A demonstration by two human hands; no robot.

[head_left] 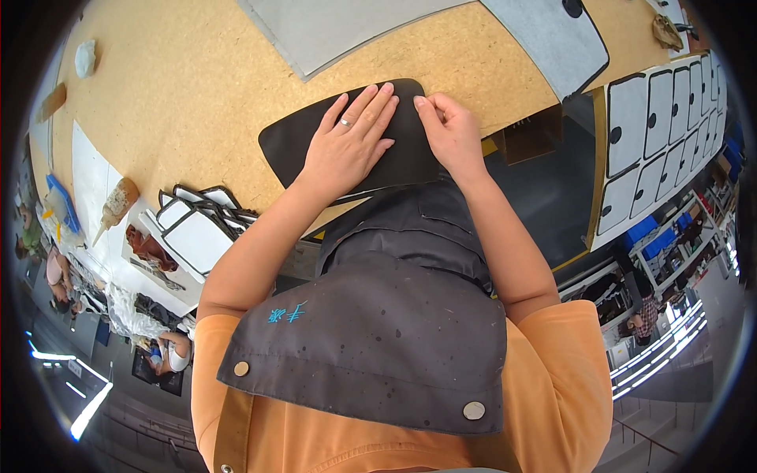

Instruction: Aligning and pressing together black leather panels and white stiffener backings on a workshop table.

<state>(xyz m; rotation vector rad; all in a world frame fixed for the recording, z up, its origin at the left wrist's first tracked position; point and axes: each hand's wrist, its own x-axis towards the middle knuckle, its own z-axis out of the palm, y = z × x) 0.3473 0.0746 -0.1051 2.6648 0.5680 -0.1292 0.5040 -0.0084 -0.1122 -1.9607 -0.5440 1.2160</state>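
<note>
A flat black panel (pixel 408 150) with rounded corners lies at the near edge of the wooden workbench, part of it reaching toward my lap. My left hand (pixel 352 138) rests flat on top of it, fingers stretched out and a ring on one finger. At the panel's right edge, my right hand (pixel 451 130) is closed, with thumb and curled fingers pinching the rim. The underside of the panel is hidden.
To the left lie a stack of white panels with black edging (pixel 197 236) and a glue bottle (pixel 118 202). Grey sheets (pixel 339 31) lie farther back. A board of white panels (pixel 658 134) stands on the right. People are in the background.
</note>
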